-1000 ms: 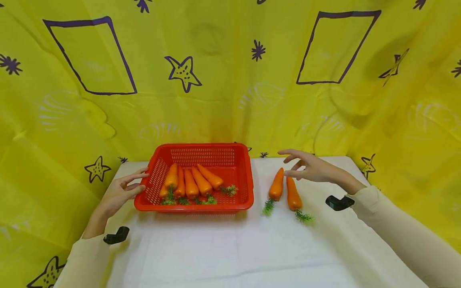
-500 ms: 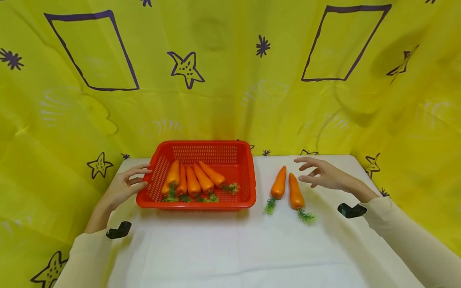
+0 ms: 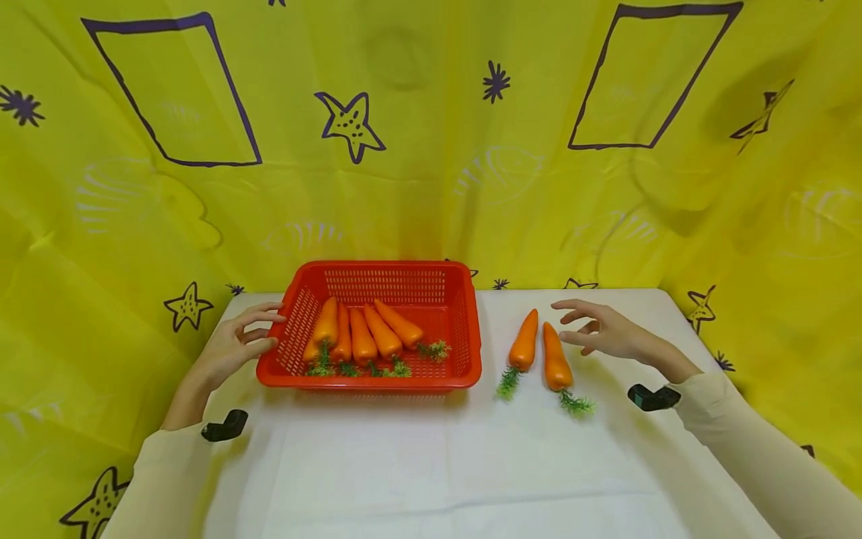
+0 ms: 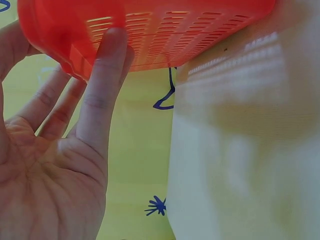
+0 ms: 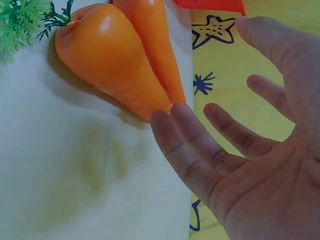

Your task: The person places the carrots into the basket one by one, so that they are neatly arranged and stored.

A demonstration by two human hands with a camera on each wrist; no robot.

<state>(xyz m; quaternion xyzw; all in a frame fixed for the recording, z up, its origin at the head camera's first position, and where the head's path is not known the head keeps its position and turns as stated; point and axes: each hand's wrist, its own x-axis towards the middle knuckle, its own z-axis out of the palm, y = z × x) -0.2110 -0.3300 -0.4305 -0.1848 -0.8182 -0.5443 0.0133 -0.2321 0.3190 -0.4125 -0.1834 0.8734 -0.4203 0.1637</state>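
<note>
My left hand (image 3: 227, 348) is at the left side of a red plastic basket (image 3: 377, 382), its fairly straight fingertips against the outer side by the rim. In the left wrist view the thumb (image 4: 97, 95) lies in front of the perforated basket wall (image 4: 165, 37). Several orange carrots (image 3: 364, 340) with green leafy tops lie inside the basket. To its right, two more carrots lie on the table, one nearer the basket (image 3: 524, 344) and one farther right (image 3: 556, 363). My right hand (image 3: 606, 329), loosely bent and holding nothing, hovers beside the right-hand carrot (image 5: 110, 55).
A white cloth covers the table (image 3: 431, 457). Yellow curtains (image 3: 417, 187) with dark star drawings hang close behind and at both sides. Each sleeve carries a small dark wrist camera, the left one (image 3: 225, 427) and the right one (image 3: 653, 397).
My right hand has moved right, off from above the two carrots to beside the right-hand one. The left hand stays at the basket. The head view has shifted slightly.
</note>
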